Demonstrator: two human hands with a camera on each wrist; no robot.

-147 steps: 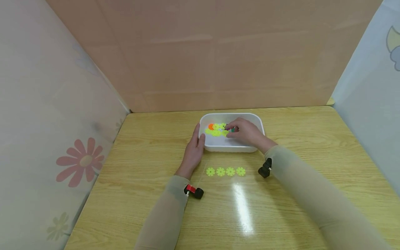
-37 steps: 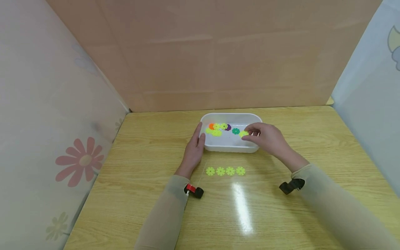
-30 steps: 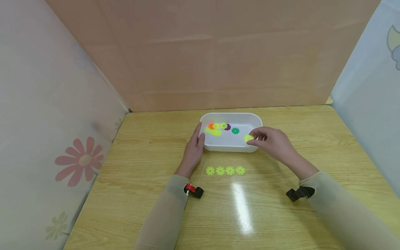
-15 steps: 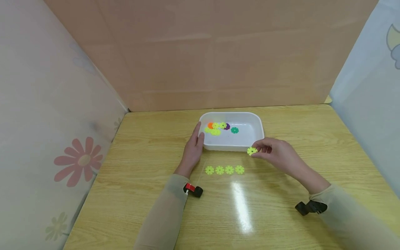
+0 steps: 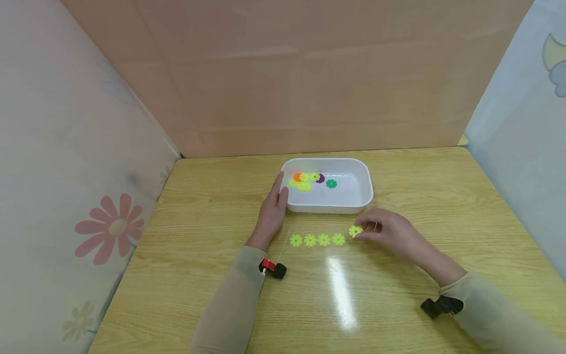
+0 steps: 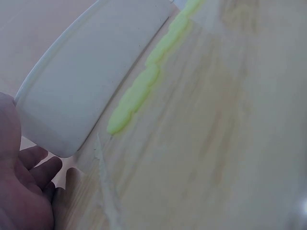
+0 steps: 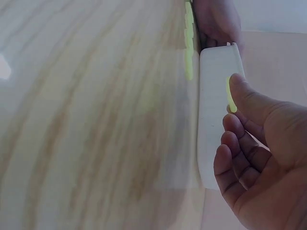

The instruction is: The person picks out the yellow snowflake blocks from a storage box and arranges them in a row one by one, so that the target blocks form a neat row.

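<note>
In the head view my right hand (image 5: pixel 393 233) pinches a yellow-green snowflake disc (image 5: pixel 355 231) between thumb and fingertips. The disc is just right of a row of several matching snowflake discs (image 5: pixel 324 240) on the table. My left hand (image 5: pixel 271 211) holds the left end of a white plastic tray (image 5: pixel 327 209), with the thumb at its rim and the fingers along the outer wall. Inside lie yellow-green discs (image 5: pixel 304 186), an orange disc (image 5: pixel 297 177), a purple disc (image 5: pixel 321 179) and a green disc (image 5: pixel 331 183). In the right wrist view the pinched disc (image 7: pixel 231 96) is seen edge-on.
The wooden table (image 5: pixel 203 206) has a glossy light streak in front of the row. Behind it stands a tan panel (image 5: pixel 300 78). Pale walls with printed pictures flank both sides. A camera (image 5: pixel 275 269) is strapped to my left wrist.
My right hand has lifted a yellow-green disc out of the tray and brought it over the near rim toward the row's right end. My left hand has stayed at the tray.
</note>
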